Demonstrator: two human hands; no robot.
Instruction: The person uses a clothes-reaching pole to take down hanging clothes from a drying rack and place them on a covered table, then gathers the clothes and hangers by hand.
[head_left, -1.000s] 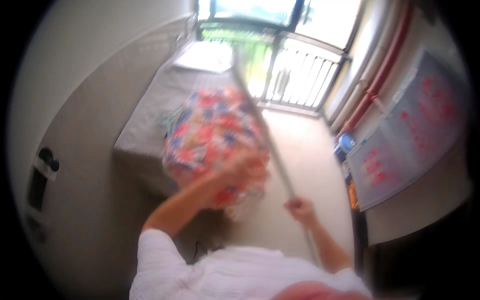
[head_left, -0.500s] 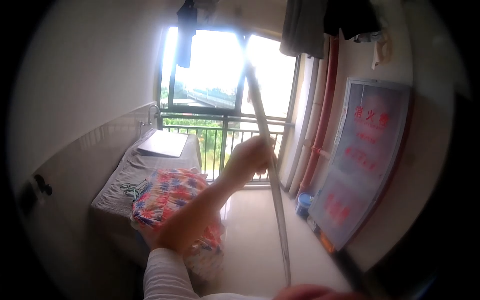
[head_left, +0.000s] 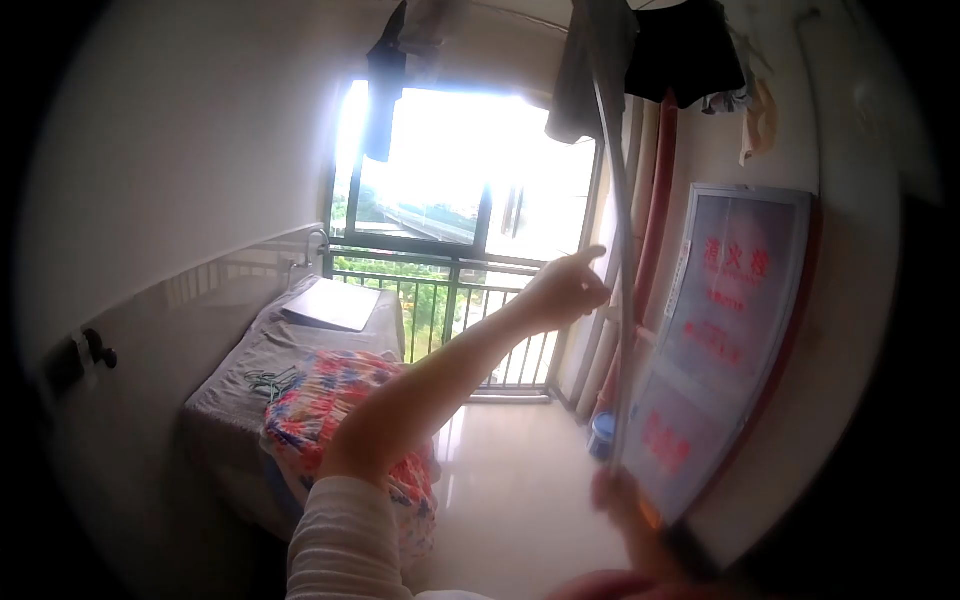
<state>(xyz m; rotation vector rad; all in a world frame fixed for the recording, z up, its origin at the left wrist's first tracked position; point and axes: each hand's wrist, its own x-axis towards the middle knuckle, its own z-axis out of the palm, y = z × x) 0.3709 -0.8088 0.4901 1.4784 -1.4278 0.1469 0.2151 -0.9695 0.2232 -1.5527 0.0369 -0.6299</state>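
Note:
A long pale pole (head_left: 621, 250) stands nearly upright in front of me, its upper end among the hanging clothes. Low on the pole, my right hand (head_left: 615, 490) is closed round it, slightly blurred. My left hand (head_left: 572, 290) is raised just left of the pole, apart from it, with the fingers partly spread and nothing visible in them. Behind my left forearm, a red, white and blue patterned cloth (head_left: 340, 385) lies over the near end of a grey-covered surface (head_left: 235, 360), beside some green hangers (head_left: 272, 382).
Dark shorts (head_left: 685, 55) and a grey garment (head_left: 580, 85) hang overhead. A white board (head_left: 335, 303) lies by the window railing. At the right are a cabinet with red lettering (head_left: 725, 300), a red pipe (head_left: 655, 190) and a blue bucket (head_left: 601, 435).
The view has risen from the floor to the hanging clothes. My left hand has come up and moved off the pole, which has shifted right and stands more upright.

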